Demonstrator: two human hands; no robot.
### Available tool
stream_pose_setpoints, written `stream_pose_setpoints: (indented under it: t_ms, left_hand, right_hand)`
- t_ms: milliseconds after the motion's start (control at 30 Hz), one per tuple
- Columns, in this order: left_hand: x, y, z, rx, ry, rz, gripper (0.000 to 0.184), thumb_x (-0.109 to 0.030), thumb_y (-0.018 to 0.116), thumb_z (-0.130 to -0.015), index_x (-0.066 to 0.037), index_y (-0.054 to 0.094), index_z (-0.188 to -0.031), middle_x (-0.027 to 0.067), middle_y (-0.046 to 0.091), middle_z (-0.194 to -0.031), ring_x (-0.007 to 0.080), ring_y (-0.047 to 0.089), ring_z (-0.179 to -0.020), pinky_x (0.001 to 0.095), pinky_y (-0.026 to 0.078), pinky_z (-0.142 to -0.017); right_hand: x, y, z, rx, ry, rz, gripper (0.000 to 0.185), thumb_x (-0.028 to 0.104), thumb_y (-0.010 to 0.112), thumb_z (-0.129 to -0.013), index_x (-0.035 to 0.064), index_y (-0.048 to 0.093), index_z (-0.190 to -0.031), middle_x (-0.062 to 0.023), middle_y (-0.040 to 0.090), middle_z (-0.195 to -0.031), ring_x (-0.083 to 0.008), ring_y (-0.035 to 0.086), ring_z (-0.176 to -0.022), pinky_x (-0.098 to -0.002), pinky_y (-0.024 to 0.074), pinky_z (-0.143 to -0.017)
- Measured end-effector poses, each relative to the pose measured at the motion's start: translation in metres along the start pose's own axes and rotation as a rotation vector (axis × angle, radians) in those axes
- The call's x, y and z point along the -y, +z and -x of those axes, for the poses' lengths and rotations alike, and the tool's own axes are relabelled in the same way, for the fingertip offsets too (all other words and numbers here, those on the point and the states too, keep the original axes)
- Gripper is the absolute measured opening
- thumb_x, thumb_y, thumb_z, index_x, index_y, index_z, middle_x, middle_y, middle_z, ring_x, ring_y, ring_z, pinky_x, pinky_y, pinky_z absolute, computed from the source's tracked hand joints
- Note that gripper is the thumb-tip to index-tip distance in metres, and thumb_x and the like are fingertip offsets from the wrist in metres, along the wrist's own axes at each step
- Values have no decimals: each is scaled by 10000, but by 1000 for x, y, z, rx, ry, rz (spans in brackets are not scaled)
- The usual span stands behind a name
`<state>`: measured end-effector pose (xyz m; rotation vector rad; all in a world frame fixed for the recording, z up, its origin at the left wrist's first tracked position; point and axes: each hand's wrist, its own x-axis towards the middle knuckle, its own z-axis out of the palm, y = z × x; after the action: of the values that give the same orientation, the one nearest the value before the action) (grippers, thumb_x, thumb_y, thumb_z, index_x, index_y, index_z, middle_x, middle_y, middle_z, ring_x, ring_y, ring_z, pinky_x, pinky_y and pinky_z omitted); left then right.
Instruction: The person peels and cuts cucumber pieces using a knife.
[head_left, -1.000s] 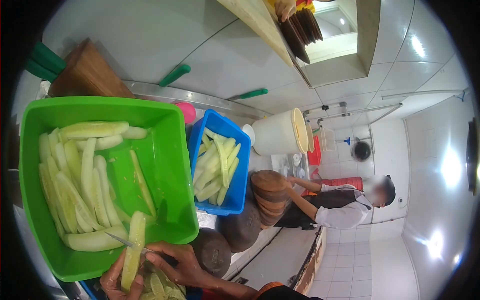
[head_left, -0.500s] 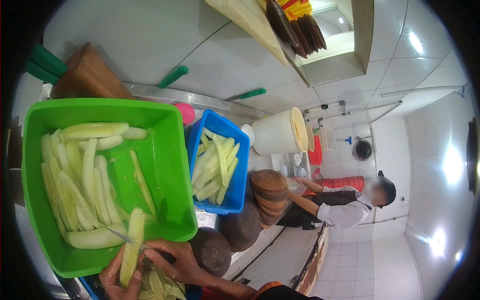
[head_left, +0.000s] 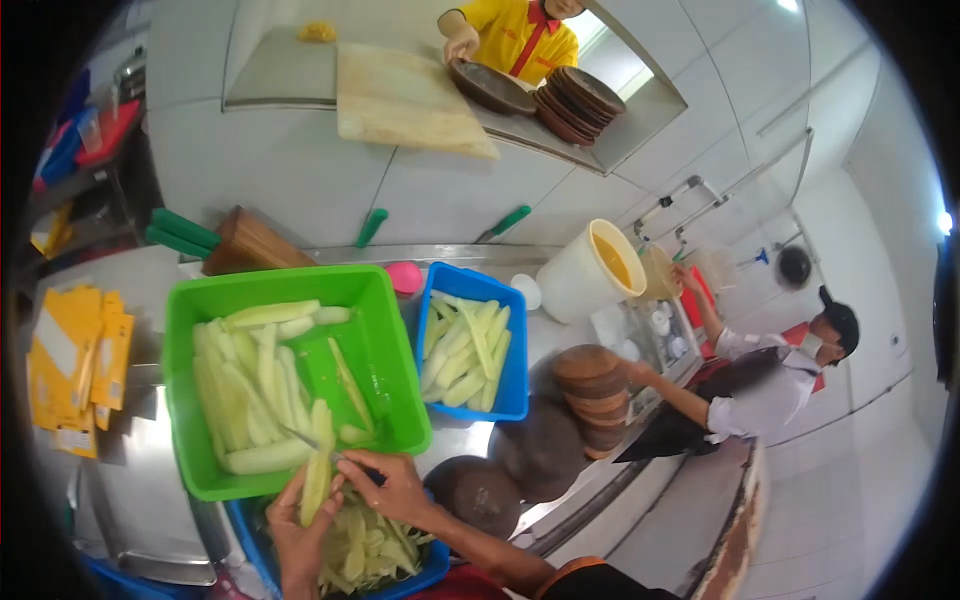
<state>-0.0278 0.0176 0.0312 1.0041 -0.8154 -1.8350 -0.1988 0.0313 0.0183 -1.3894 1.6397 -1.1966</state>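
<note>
My left hand (head_left: 297, 520) grips a peeled cucumber piece (head_left: 318, 475), which is tilted up over the near rim of the green tub (head_left: 400, 430). My right hand (head_left: 392, 487) is closed round a small knife (head_left: 301, 437); its blade lies against the cucumber. Peeled cucumbers (head_left: 250, 400) are heaped along the left of the tub, with a thin strip on its bare right part. Below my hands a blue container (head_left: 435, 565) holds peels and scraps (head_left: 365, 545). Cut cucumber pieces fill a smaller blue bin (head_left: 515, 380) beside the tub.
Behind the tub stands a wooden knife block (head_left: 255, 245). Dark stone bowls (head_left: 475, 495) and stacked wooden plates (head_left: 590, 385) sit to the right, near a white bucket (head_left: 560, 280). A co-worker (head_left: 755, 385) touches the plates; another person (head_left: 520, 40) holds a dark plate at the hatch.
My view has shifted, now showing yellow packets at left and the person at the hatch. The co-worker's arms have spread, one hand at the plates. My hands keep their grip on cucumber and knife.
</note>
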Motion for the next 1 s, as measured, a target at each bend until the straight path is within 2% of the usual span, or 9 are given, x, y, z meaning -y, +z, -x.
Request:
stream_pose_setpoints:
  t_ms: [133,200,233,333,400,867,933,967,1000]
  left_hand:
    - [-6,9,21,-6,81,-129,522,72,684,-846,69,555,-1352,133,664,-1222,213,662,-1102,315,533,-956]
    - [-12,13,29,-1,107,-202,529,26,722,-839,61,568,-1344,117,671,-1218,190,648,-1102,318,514,-970]
    - [-24,18,33,-8,118,-352,535,-4,746,-837,53,576,-1342,106,673,-1221,173,634,-1111,317,505,-977]
    - [-20,23,51,61,191,-172,528,18,708,-881,52,541,-1380,124,655,-1261,175,624,-1152,305,494,-1010]
    - [-19,32,57,112,247,-46,541,83,642,-897,47,498,-1417,152,633,-1300,221,620,-1199,337,494,-1053]
    - [-35,49,77,148,264,138,529,155,598,-851,59,542,-1368,155,641,-1280,243,625,-1190,381,498,-1063]
    - [-35,48,79,144,301,79,494,-41,632,-915,87,517,-1378,198,627,-1293,275,613,-1214,398,489,-1069]
    - [-36,48,80,139,304,77,494,-41,632,-915,87,517,-1378,198,627,-1293,275,613,-1214,398,489,-1069]
    - [-38,47,82,142,306,128,565,-234,595,-941,108,501,-1381,224,616,-1302,297,600,-1231,417,474,-1077]
  right_hand:
    - [25,-13,19,34,-51,-1,208,139,686,-946,-13,718,-1085,-116,757,-961,-127,694,-868,-298,551,-771]
    - [49,-26,25,116,69,-58,172,123,675,-939,7,733,-1052,-128,757,-982,-149,708,-890,-307,555,-794]
    - [46,-24,28,72,-49,-54,150,109,669,-931,9,738,-1018,-132,756,-986,-189,726,-894,-315,559,-795]
    - [61,-33,37,12,-155,1,133,105,690,-918,-12,734,-966,-155,750,-913,-219,741,-838,-315,559,-754]
    - [70,-38,36,-114,-277,71,139,114,682,-920,-12,727,-957,-183,730,-892,-309,733,-796,-351,553,-694]
    - [84,-42,72,-99,-427,84,173,125,717,-894,-19,722,-991,-192,721,-874,-345,708,-736,-371,539,-627]
    - [83,-39,74,-119,-453,75,162,122,716,-895,-13,721,-984,-188,714,-860,-337,700,-715,-369,533,-618]
    - [83,-38,75,-115,-454,71,162,122,716,-895,-13,721,-984,-188,714,-860,-337,700,-715,-369,533,-618]
    - [83,-37,78,-71,-421,78,160,121,718,-893,-11,719,-983,-186,710,-852,-340,697,-710,-372,530,-617]
